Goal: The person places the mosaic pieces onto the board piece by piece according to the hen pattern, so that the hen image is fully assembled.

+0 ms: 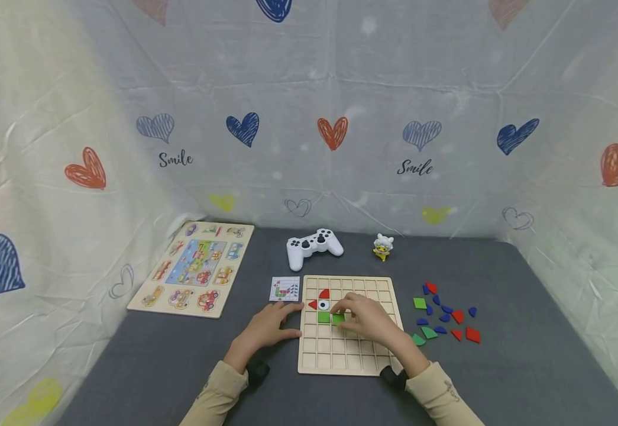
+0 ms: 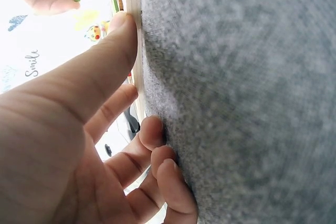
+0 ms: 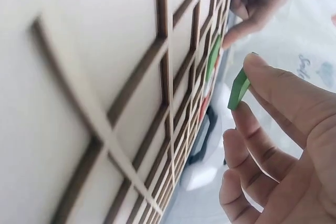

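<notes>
A wooden grid board [image 1: 351, 361] lies flat on the dark tabletop. My left hand [image 1: 268, 325] rests against its left edge; in the left wrist view the thumb and forefinger touch the rim. Above the grid, my right hand [image 1: 367, 319] pinches a green tile [image 3: 239, 88] between thumb and forefinger, tilted and clear of the board in the right wrist view. Several pieces sit in cells: a green square [image 1: 323, 318], a white tile with an eye [image 1: 323, 305], a red triangle [image 1: 313, 305] and a red curved piece [image 1: 324, 293].
Loose pieces lie right of the board, among them a green square [image 1: 419, 303] and a red one [image 1: 472, 335]. A pattern card [image 1: 285, 289] is at the board's upper left. Farther off are a vehicle puzzle [image 1: 175, 296], a white game controller [image 1: 309, 245] and a small figurine [image 1: 382, 247].
</notes>
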The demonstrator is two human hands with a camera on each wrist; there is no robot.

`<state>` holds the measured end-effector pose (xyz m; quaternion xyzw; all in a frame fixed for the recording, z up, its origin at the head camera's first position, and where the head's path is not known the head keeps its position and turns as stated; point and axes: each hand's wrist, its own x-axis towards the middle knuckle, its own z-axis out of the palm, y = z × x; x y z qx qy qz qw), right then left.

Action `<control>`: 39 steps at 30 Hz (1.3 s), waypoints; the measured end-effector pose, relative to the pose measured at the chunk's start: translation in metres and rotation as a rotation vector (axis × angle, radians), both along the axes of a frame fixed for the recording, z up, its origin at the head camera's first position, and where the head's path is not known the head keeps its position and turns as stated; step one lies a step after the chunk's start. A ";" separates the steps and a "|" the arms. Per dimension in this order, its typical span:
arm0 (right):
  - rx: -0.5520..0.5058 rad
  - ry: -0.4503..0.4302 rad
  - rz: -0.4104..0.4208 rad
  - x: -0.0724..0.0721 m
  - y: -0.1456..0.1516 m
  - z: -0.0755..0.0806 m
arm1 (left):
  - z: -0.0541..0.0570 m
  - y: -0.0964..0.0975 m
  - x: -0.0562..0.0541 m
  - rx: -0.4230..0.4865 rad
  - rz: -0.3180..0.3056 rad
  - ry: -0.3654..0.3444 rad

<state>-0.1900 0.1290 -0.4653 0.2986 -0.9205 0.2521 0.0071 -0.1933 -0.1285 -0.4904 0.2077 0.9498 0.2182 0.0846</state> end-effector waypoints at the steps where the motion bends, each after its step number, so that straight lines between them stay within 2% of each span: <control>1: 0.005 0.003 0.000 0.000 -0.002 0.000 | 0.000 0.000 0.000 -0.004 0.001 0.000; 15: 0.045 0.012 0.070 0.002 -0.020 -0.001 | 0.000 0.001 -0.001 0.002 -0.004 -0.009; 29: 0.136 0.007 0.074 -0.002 -0.032 -0.006 | -0.001 0.000 -0.001 0.009 -0.007 -0.002; 39: 0.145 0.027 0.076 -0.003 -0.035 -0.008 | -0.002 -0.001 -0.001 0.006 -0.001 -0.014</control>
